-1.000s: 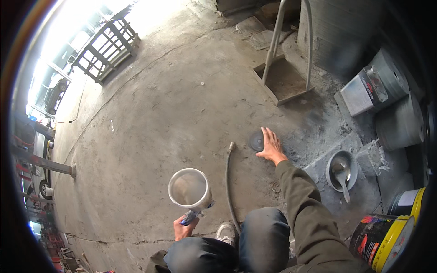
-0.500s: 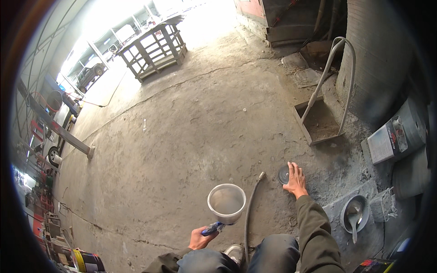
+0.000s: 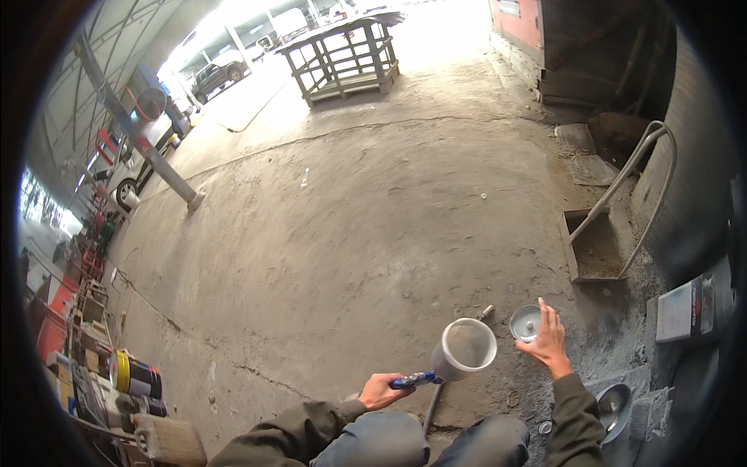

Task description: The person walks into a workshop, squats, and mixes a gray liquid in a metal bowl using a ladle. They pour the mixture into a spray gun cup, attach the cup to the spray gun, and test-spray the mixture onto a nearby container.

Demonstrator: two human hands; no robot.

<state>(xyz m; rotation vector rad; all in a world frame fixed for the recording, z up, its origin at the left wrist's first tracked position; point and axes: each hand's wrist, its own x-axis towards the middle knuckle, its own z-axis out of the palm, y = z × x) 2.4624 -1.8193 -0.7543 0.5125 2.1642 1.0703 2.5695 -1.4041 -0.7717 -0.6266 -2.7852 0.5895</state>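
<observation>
My left hand (image 3: 383, 391) is wrapped round a spray gun with a blue handle (image 3: 414, 380). On the gun sits an open translucent cup (image 3: 454, 350) with a white rim. My right hand (image 3: 548, 342), to the right of the cup, grips a round grey lid (image 3: 527, 317) with a small central knob between thumb and fingers. A hose (image 3: 432, 407) runs under the cup along the concrete floor, its metal fitting (image 3: 488, 311) just beyond the rim. A metal bowl (image 3: 613, 412) lies at lower right beside my sleeve, partly hidden.
A metal dustpan (image 3: 591, 261) with long handles stands at right, near a rectangular can (image 3: 673, 315). Paint buckets (image 3: 136, 373) and jerrycans line the left edge. A slatted crate (image 3: 338, 66) stands ahead, a steel post (image 3: 159, 167) left, vehicles (image 3: 218, 78) in the distance.
My view has swung up and leftward. My left hand and the cup have moved nearer my right hand. The lid now shows a lighter face with a knob instead of the dark one.
</observation>
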